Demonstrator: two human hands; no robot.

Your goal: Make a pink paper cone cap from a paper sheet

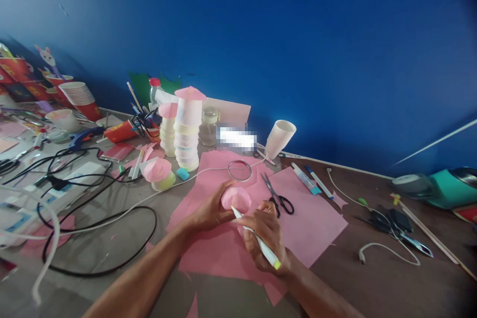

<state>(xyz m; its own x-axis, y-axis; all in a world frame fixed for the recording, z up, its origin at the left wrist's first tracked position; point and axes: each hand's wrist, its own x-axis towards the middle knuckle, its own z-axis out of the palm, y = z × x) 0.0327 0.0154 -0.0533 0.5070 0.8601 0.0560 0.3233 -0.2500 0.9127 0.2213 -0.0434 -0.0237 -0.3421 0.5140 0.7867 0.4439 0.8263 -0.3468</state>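
Observation:
My left hand (213, 211) is closed around the side of a small pink paper cone (238, 198); whether a cup sits under it is hidden. In my right hand (264, 236) is a white marker (265, 249) with a yellow end, its tip at the near edge of the cone. Both hands are above sheets of pink paper (313, 223). Black-handled scissors (279, 198) lie open just beyond my right hand. Past the cone, a ring (239, 170) rests on the pink paper.
Stacked paper-cup towers (187, 134) with pink cone tops stand behind, left of a stack of white cups (280, 139). A short cup with a pink top (159, 171) is nearer. Cables (100, 273) and a power strip (70, 194) spread left. Markers (306, 179) lie right.

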